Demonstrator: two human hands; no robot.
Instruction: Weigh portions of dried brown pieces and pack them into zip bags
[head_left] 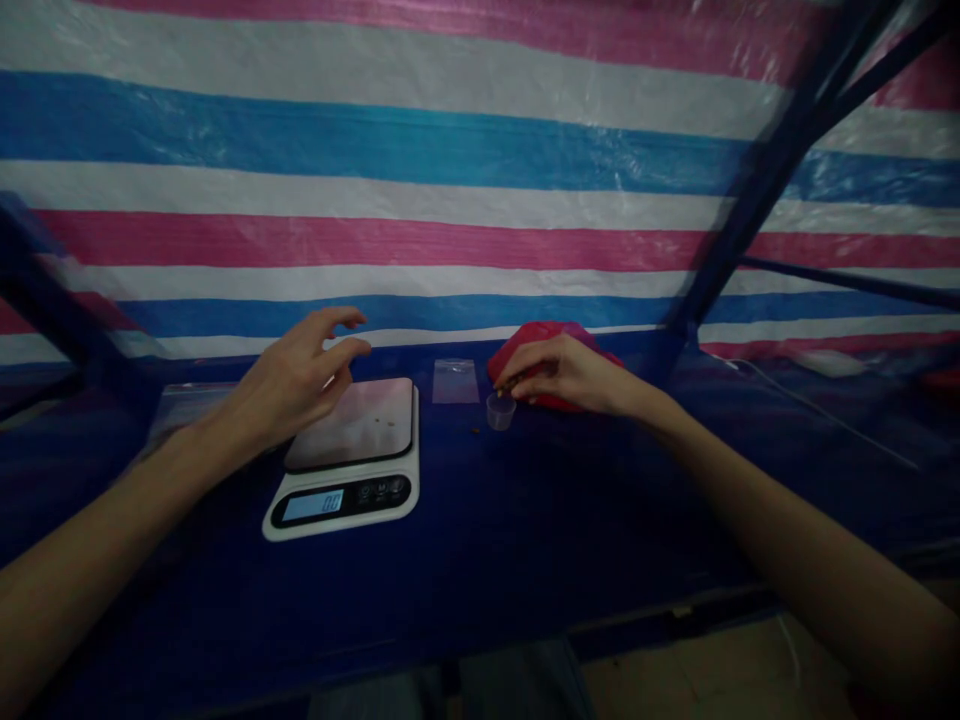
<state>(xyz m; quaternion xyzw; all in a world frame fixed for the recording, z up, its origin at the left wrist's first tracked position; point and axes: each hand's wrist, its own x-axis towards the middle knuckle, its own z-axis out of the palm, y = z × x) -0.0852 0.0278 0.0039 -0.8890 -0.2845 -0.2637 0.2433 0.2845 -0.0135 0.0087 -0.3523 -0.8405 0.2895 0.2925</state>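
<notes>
My left hand (pixel 296 378) hovers over the left edge of a white digital scale (pixel 346 458), fingers apart and curved, holding nothing. The scale's display reads 0.0 and a few tiny specks lie on its platform. My right hand (pixel 564 373) rests against a red bag (pixel 541 340), its fingertips pinched on something small and brown just above a small clear plastic cup (pixel 500 410). A brown crumb (pixel 475 430) lies on the table beside the cup. A small clear zip bag (pixel 455 381) lies flat between the scale and the cup.
The table (pixel 540 520) is covered in dark blue sheeting. A striped pink, white and blue tarp (pixel 450 150) hangs behind. Dark blue metal frame bars (pixel 765 170) slant at right and left. A white cable (pixel 810 400) runs across the right side. Clear plastic bags (pixel 187 400) lie left of the scale.
</notes>
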